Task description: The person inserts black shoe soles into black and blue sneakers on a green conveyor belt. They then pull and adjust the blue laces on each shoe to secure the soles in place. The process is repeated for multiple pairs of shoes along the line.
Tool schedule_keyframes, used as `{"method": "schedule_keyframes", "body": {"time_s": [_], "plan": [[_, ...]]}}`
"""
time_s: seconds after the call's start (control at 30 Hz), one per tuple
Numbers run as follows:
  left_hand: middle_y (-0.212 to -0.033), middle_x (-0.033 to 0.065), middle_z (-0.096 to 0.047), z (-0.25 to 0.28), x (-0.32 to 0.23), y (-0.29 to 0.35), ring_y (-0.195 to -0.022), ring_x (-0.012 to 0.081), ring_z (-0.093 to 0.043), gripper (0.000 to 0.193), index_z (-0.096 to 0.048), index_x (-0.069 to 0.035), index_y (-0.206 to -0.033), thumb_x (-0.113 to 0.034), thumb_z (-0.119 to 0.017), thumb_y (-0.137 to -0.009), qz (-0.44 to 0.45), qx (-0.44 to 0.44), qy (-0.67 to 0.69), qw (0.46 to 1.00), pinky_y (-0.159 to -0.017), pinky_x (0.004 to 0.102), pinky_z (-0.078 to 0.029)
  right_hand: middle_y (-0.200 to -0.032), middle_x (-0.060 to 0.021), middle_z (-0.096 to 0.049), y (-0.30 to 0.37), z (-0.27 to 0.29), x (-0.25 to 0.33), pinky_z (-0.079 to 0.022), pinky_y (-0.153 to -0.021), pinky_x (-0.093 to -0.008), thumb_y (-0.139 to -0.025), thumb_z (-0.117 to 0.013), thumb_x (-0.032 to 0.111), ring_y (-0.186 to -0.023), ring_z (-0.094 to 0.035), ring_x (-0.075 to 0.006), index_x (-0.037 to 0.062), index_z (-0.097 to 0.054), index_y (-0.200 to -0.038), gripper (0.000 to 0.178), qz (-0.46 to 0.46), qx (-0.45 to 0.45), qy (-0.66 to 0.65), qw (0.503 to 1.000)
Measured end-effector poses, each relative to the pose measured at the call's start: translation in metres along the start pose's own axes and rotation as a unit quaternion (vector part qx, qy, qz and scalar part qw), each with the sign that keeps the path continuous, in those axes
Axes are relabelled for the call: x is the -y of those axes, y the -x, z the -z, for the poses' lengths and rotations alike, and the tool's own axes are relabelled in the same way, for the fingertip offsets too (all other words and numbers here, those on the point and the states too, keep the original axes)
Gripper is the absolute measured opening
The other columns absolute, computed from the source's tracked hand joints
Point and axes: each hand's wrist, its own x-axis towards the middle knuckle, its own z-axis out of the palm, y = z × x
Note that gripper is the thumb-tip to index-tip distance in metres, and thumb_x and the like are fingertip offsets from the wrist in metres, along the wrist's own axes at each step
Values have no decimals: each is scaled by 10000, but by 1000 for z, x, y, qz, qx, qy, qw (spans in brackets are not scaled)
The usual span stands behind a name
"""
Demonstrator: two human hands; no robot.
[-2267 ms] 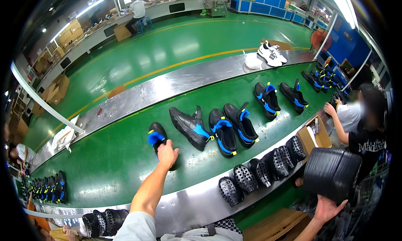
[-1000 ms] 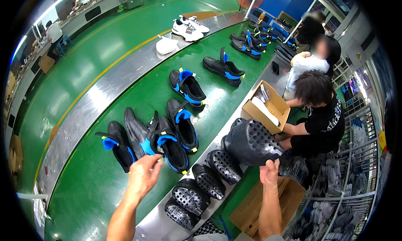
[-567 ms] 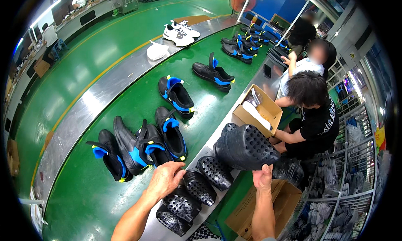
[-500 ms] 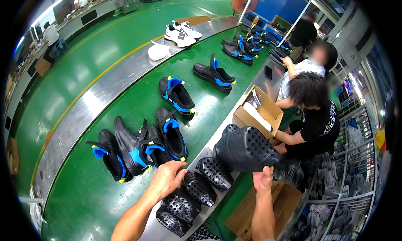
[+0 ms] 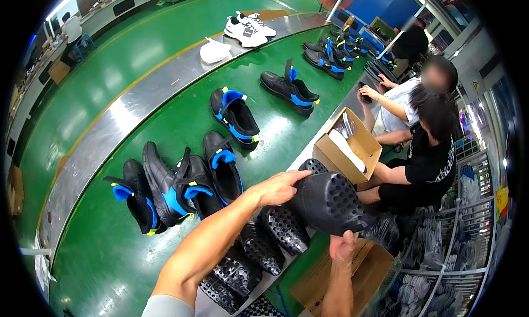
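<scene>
My right hand (image 5: 344,246) supports a nested stack of black perforated plastic toe forms (image 5: 330,202) at its lower right end. Its thumb presses on the edge, and the other fingers are hidden. Across the row stretches my left arm, and my left hand (image 5: 275,188) reaches the stack's left side with the index finger extended; whether it grips a form is unclear. Below that arm, several loose forms (image 5: 284,229) lie in a row along the white table edge. To the left stand black-and-blue shoes (image 5: 165,182) with yellow tabs, several close together on the green surface.
An open cardboard box (image 5: 349,145) with a white shoe-shaped piece stands beyond the stack. Below it is a larger open carton (image 5: 341,278). Co-workers (image 5: 424,141) sit at the right, near a wire rack (image 5: 441,251). White sneakers (image 5: 248,29) rest on the far metal strip.
My left hand has moved from the row of loose forms rightward and away to the stack. My right hand still holds the stack. A co-worker has picked up the phone that lay on the table.
</scene>
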Motion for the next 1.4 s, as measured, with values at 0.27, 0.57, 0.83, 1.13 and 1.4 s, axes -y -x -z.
{"method": "schedule_keyframes", "body": {"time_s": [0.27,0.57,0.83,1.13,1.4], "plan": [[-1584,217,-403,-8,22,4,-1496,348,-348,761,-372,-43,-1562,28,-545,-824,30,1,27,999,-1241,405,-279,-1472,-150,-462,-2,-38,36,-354,-1171,-441,-797,-855,207,-1367,-454,-277,52,-220,-1591,1028,-7,54,129,990],[-1588,225,-399,-23,24,-4,-1488,343,-369,819,-334,-36,-1577,67,-513,-784,23,-36,55,998,-1230,405,-293,-1422,-145,-467,-20,-35,18,-413,-1105,-415,-789,-880,235,-1273,-511,-270,22,-268,-1541,992,30,20,259,965],[-1479,211,-532,-2,5,23,-1374,309,-519,692,-438,-60,-1523,-17,-570,-845,96,-150,12,984,-1114,410,-445,-1479,-153,-470,-25,-16,34,-367,-1162,-431,-749,-927,212,-1343,-490,-276,61,-207,-1597,1122,13,12,101,995],[-1232,194,-700,7,-14,94,-1153,285,-677,438,-616,4,-1335,-60,-595,-902,161,-202,-6,966,-1010,380,-518,-1476,-120,-485,-23,5,26,-367,-1158,-427,-771,-904,219,-1344,-491,-262,79,-210,-1606,1095,5,-13,108,994],[-1206,156,-709,12,-21,129,-1129,240,-678,381,-632,15,-1305,-32,-608,-928,168,-274,11,947,-995,356,-524,-1578,-143,-356,-23,12,27,-284,-1199,-440,-833,-833,234,-1453,-361,-292,88,-155,-1636,1061,1,5,129,992]]}}
